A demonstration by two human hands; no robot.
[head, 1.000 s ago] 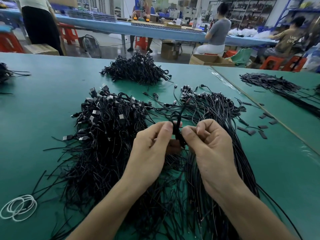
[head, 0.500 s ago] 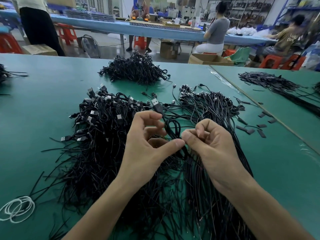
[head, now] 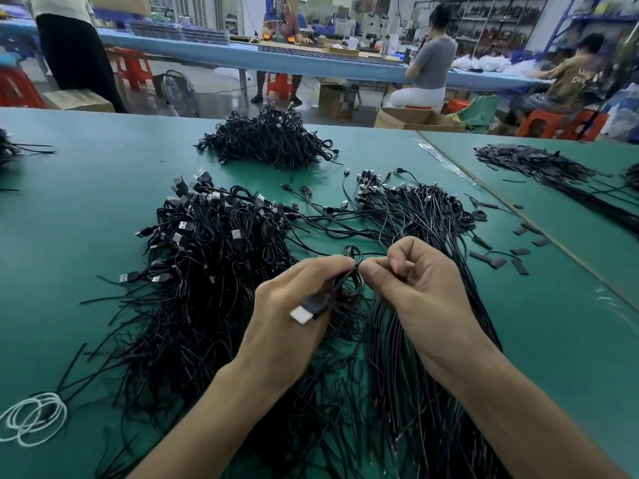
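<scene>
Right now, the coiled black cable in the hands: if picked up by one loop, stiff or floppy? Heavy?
Probably floppy: the coiled cable bends into tight small loops between the left hand and right hand. Likely light, since a pinch alone holds it. The loops may spring apart if released; the USB plug end would likely dangle.

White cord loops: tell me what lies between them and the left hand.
In the head view, black tails of the USB cable pile spread between the white cord loops and the left hand, which grips a coiled cable.
</scene>
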